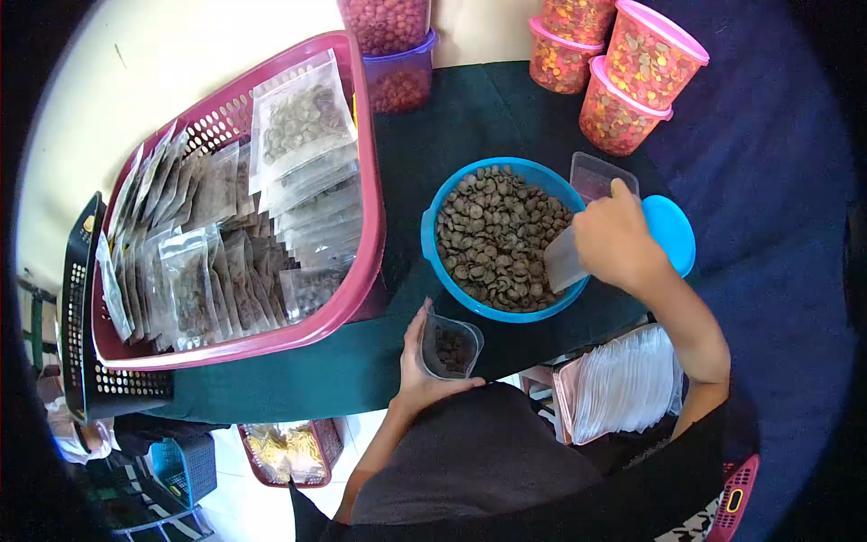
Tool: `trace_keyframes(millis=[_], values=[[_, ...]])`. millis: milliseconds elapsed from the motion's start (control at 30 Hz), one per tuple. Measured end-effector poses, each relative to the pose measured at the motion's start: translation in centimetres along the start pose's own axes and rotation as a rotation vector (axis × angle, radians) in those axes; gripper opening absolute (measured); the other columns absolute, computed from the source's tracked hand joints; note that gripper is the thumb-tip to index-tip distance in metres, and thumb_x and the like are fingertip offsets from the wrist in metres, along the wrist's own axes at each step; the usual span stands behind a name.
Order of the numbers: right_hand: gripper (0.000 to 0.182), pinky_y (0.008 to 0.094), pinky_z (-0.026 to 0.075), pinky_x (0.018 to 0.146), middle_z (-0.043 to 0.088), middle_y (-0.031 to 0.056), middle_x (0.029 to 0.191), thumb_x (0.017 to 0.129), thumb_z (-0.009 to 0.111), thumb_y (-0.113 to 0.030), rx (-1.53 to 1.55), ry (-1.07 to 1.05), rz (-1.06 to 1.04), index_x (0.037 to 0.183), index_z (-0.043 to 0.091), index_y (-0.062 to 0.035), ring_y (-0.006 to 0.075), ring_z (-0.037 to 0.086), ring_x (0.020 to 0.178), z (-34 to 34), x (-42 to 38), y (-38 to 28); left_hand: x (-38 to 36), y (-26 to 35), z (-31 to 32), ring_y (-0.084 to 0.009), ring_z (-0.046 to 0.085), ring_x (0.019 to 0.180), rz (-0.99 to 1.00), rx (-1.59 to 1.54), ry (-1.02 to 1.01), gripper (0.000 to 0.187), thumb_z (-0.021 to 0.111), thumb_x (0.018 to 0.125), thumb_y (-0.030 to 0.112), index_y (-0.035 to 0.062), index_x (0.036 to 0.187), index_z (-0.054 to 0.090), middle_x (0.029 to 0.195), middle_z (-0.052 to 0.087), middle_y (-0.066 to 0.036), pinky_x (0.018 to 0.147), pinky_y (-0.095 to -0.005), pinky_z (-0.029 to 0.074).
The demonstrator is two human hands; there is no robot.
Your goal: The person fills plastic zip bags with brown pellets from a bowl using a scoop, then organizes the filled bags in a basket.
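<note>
Left hand [417, 366] gripping small bag [449, 350], mouth up; my right hand [617, 242] clutching scoop [562, 260] in bowl [432, 237], up-right of bag.

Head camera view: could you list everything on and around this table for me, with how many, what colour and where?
Bowl: one, blue, centre of table, full of brown pellets.
Basket: one, pink, left of the bowl, packed with clear filled bags.
Black crate: one, under the basket's left end.
Tubs: four visible, pink-lidded, top right, holding mixed coloured pieces.
Purple tubs: two stacked, top centre, red contents.
Clear container: one, behind the bowl.
Blue lid: one, right of the bowl.
Empty bags: a white stack, lower right, below the table edge.
Table cloth: dark green.
Left hand: holds a small open bag with some pellets.
Right hand: holds a clear scoop in the bowl.
</note>
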State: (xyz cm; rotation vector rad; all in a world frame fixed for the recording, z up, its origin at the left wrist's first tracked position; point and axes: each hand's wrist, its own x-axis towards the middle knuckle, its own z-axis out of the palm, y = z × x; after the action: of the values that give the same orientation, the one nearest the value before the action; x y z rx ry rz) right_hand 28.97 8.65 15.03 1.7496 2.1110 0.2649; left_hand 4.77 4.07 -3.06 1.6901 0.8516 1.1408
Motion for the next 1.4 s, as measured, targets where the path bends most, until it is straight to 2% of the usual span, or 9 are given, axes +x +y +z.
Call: trace_keyframes(millis=[167,233,267,500,633,900,1100,1300,1400], values=[[0.022,0.0343,0.031,0.063,0.054,0.0124,0.055,0.076,0.049,-0.018,0.094,0.209,-0.037,0.059,0.057,-0.0052,0.0245,0.052,0.054,2.8,-1.4,-0.4,-0.1,0.4,0.1,-0.0283,0.031,0.118,-0.055,0.055,0.017,0.116,0.084,0.037,0.029,-0.0022,0.126,0.017,0.13,0.024,-0.022,0.097,-0.0351,0.028],[0.017,0.0337,0.031,0.061,0.057,0.0111,0.057,0.072,0.048,-0.013,0.211,0.342,0.075,0.058,0.056,-0.0069,0.0226,0.054,0.055,3.9,-1.9,-1.3,-0.2,0.2,0.2,-0.0284,0.031,0.118,-0.064,0.059,0.02,0.118,0.084,0.037,0.032,-0.0017,0.127,0.016,0.13,0.024,-0.021,0.097,-0.0352,0.027],[0.021,0.034,0.031,0.059,0.056,0.0111,0.057,0.076,0.047,-0.015,0.234,0.372,0.119,0.059,0.054,-0.0064,0.0233,0.054,0.055,4.3,-2.2,-1.5,-0.2,0.2,0.2,-0.0284,0.031,0.118,-0.066,0.061,0.029,0.118,0.084,0.037,0.032,-0.0017,0.127,0.016,0.13,0.024,-0.021,0.097,-0.0352,0.027],[0.02,0.0356,0.031,0.059,0.056,0.0105,0.058,0.079,0.047,-0.017,0.429,0.46,0.272,0.063,0.053,-0.0055,0.024,0.053,0.057,5.5,-2.2,-3.6,-0.3,0.1,0.6,-0.0266,0.032,0.118,-0.083,0.046,0.029,0.118,0.083,0.037,0.034,-0.0021,0.127,0.016,0.131,0.024,-0.019,0.097,-0.0342,0.028],[0.021,0.0366,0.032,0.06,0.056,0.011,0.058,0.079,0.045,-0.016,0.459,0.491,0.314,0.064,0.053,-0.0051,0.0249,0.053,0.058,6.2,-1.0,-4.9,-0.2,0.0,0.6,-0.0262,0.032,0.117,-0.063,0.027,0.027,0.118,0.083,0.037,0.034,-0.0021,0.127,0.017,0.131,0.024,-0.019,0.096,-0.0342,0.029],[0.026,0.0376,0.031,0.062,0.054,0.0168,0.059,0.083,0.042,-0.018,0.678,0.391,0.299,0.066,0.053,-0.0022,0.0316,0.052,0.058,6.2,0.6,-5.0,-0.2,0.0,0.2,-0.0278,0.033,0.117,-0.009,0.067,-0.041,0.114,0.083,0.04,0.032,-0.0035,0.127,0.017,0.131,0.024,-0.02,0.096,-0.0339,0.028],[0.026,0.0388,0.031,0.062,0.055,0.0168,0.061,0.083,0.041,-0.019,0.736,0.408,0.311,0.066,0.054,-0.0027,0.0328,0.052,0.06,6.5,0.4,-4.8,-0.7,-1.6,0.3,-0.029,0.029,0.119,-0.084,-0.141,-0.059,0.111,0.082,0.043,0.027,-0.0044,0.127,0.017,0.13,0.023,-0.022,0.098,-0.0347,0.025],[0.026,0.0399,0.031,0.064,0.057,0.0157,0.062,0.083,0.04,-0.02,0.699,0.343,0.331,0.069,0.056,-0.0048,0.0313,0.055,0.062,5.7,0.6,-5.5,-0.5,-1.2,0.2,-0.0347,0.025,0.12,0.063,-0.083,-0.035,0.117,0.083,0.041,0.028,-0.0035,0.127,0.01,0.13,0.02,-0.026,0.097,-0.0416,0.023],[0.027,0.0398,0.032,0.066,0.057,0.0161,0.063,0.083,0.039,-0.021,0.627,0.413,0.391,0.07,0.056,-0.0046,0.0319,0.055,0.064,5.8,1.1,-6.4,-0.1,-1.6,0.1,-0.0372,0.024,0.119,0.205,-0.087,-0.009,0.117,0.083,0.041,0.029,0.0016,0.128,0.01,0.129,0.019,-0.027,0.096,-0.0446,0.024]])
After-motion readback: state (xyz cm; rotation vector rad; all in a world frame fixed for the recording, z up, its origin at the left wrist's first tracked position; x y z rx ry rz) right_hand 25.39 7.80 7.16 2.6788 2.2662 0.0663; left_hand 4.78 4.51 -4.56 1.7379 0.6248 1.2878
